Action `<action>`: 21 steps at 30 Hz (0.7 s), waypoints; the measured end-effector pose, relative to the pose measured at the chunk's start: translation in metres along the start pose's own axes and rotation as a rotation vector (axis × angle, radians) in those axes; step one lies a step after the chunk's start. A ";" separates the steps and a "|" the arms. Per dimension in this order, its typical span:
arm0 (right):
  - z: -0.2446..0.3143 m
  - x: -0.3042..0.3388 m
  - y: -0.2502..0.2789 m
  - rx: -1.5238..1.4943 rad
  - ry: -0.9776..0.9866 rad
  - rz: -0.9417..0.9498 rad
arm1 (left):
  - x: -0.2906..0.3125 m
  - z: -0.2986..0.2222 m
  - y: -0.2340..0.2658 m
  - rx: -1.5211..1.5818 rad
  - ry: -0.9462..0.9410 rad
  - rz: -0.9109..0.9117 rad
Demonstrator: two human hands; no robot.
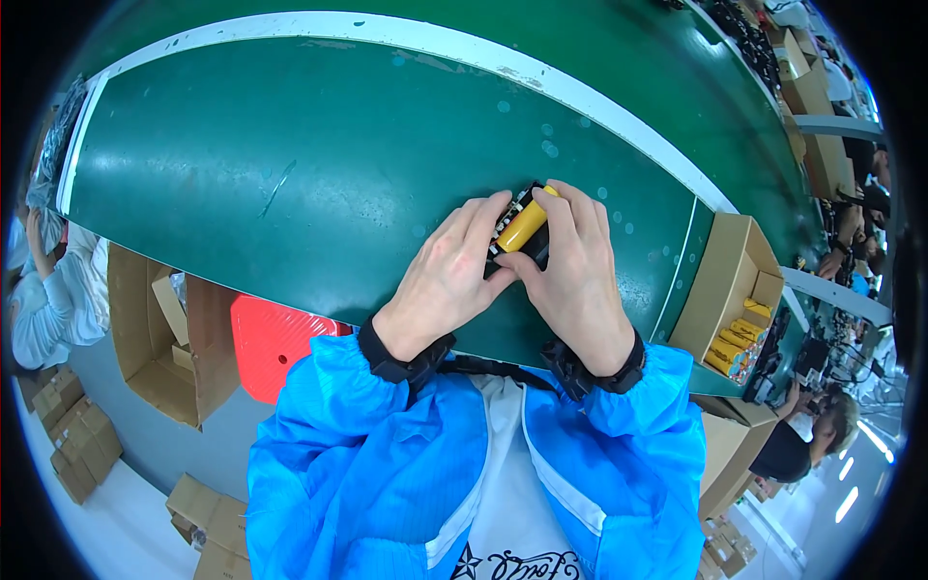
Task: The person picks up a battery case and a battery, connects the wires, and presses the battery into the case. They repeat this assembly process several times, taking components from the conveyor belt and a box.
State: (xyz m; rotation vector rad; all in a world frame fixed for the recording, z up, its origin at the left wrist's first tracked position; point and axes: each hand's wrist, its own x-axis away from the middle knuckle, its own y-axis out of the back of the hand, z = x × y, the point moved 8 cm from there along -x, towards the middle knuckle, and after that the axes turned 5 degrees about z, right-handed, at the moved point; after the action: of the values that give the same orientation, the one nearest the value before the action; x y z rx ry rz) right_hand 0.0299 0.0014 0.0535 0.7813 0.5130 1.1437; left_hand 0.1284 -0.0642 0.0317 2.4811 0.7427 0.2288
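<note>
The left hand (447, 280) closes its grip on the black holder (535, 242) at mid green worktop (290, 174); the right hand (570, 266) pinches the yellow cell (522, 228) seated in it. Skewed pressure could jam or pop the cell, I judge.

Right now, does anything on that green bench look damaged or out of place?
Only wear: a pale scratch left of the hands and scattered round spots mark the green bench. Nothing looks spilled or askew.
</note>
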 end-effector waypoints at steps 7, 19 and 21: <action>-0.016 0.016 -0.005 -0.090 0.040 -0.157 | -0.009 0.001 0.007 0.197 0.125 0.088; -0.022 0.019 0.008 -0.267 0.131 -0.267 | -0.022 0.002 -0.008 0.013 0.146 0.095; -0.019 0.021 0.019 -0.209 0.130 -0.215 | -0.020 0.000 -0.007 0.043 0.121 0.116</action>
State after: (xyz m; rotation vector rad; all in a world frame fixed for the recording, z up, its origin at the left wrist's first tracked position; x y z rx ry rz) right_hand 0.0123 0.0306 0.0562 0.4611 0.5617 1.0325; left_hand 0.1084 -0.0702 0.0276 2.5727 0.6587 0.4122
